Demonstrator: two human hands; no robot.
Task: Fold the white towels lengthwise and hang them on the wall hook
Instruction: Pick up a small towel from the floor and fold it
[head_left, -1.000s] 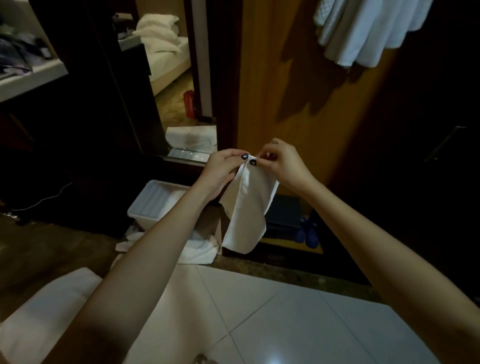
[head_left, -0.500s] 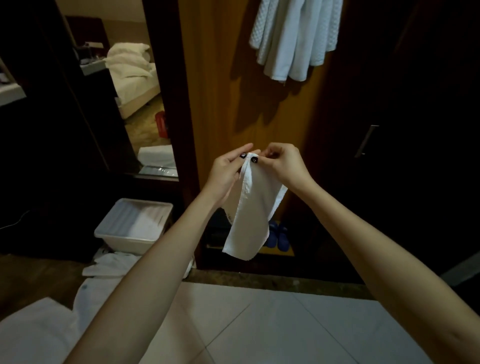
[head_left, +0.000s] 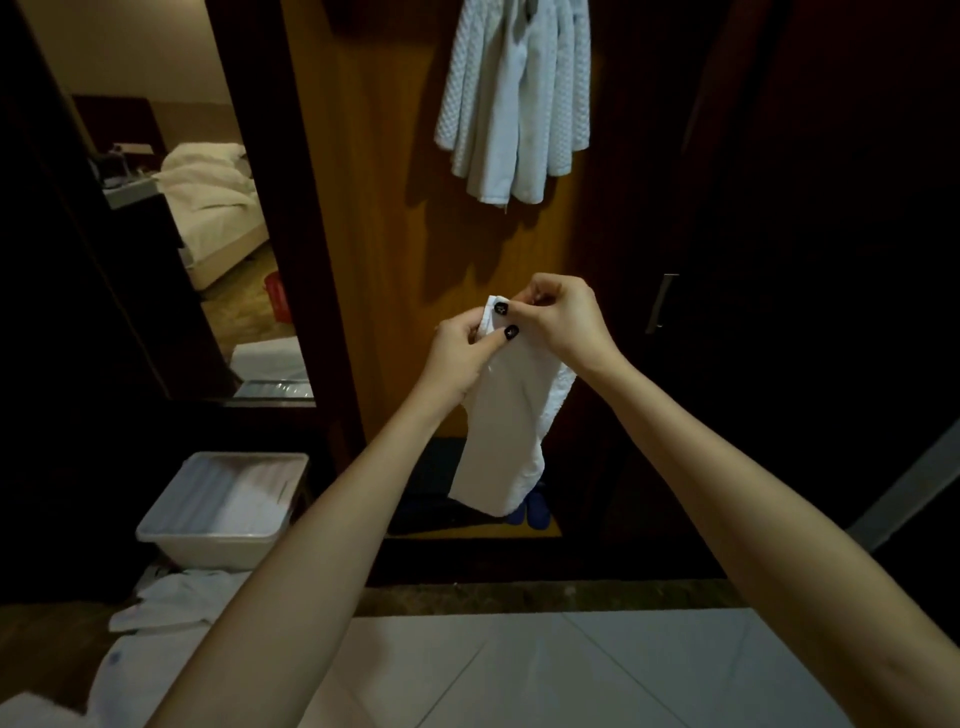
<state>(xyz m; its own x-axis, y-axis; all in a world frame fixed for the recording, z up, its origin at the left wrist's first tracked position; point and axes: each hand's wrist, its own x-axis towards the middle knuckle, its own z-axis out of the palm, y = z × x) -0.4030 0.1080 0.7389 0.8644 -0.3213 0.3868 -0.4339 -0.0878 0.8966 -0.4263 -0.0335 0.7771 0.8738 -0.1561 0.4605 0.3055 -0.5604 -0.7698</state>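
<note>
Two pinches, my left hand (head_left: 457, 358) and right hand (head_left: 563, 322), hold the top edge of the folded white towel (head_left: 511, 431) so its layers line up. Hung towels (head_left: 514, 104) above mark its likely destination.

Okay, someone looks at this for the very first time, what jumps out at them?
First the narrow white towel in the middle, hanging from its top edge, which the left hand and right hand both pinch. Next the bunch of white towels hanging high on the wooden panel, straight above the hands. Then the white plastic bin on the floor at lower left.
</note>
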